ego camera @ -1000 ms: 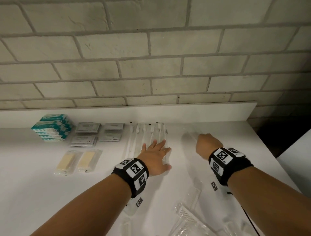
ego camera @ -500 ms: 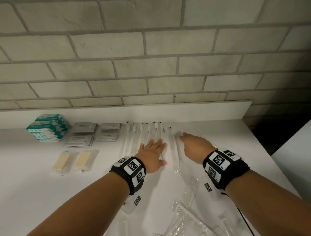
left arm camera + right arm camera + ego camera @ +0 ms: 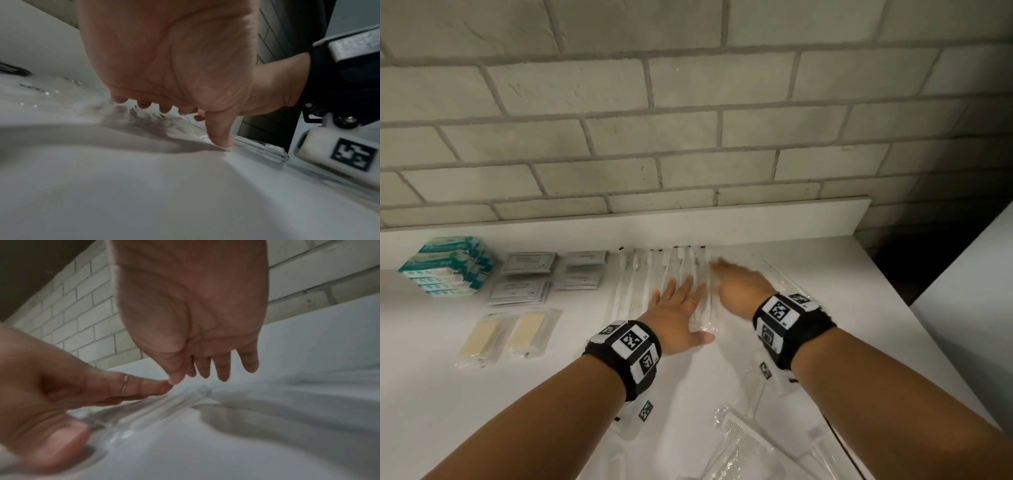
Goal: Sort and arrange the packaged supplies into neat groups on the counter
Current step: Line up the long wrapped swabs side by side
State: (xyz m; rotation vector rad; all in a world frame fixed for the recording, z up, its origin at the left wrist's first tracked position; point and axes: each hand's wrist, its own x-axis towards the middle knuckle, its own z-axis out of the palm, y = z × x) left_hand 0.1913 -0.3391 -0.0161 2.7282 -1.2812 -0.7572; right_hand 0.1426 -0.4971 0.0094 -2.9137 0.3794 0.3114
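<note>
A row of clear-wrapped toothbrushes [image 3: 650, 274] lies side by side at the back of the white counter [image 3: 431, 342]. My left hand [image 3: 678, 308] lies flat on the right part of that row, fingers straight and spread, thumb tip [image 3: 222, 139] on a wrapper edge. My right hand [image 3: 736, 281] hovers just right of it, fingers extended over the rightmost wrapped toothbrush [image 3: 156, 408], holding nothing. In the right wrist view the left hand [image 3: 61, 386] with its ring presses the clear wrappers.
Teal boxes [image 3: 448, 263] are stacked at the back left, grey sachets [image 3: 527, 274] beside them, two wrapped yellow bars [image 3: 506, 335] in front. Clear-packed combs [image 3: 743, 442] and other wrappers lie loose near the front right. A brick wall [image 3: 688, 137] backs the counter.
My right hand has swept left from the right side toward the toothbrush row, bringing a wrapped toothbrush against it, and its fingers have straightened. The left hand has stayed flat on the row.
</note>
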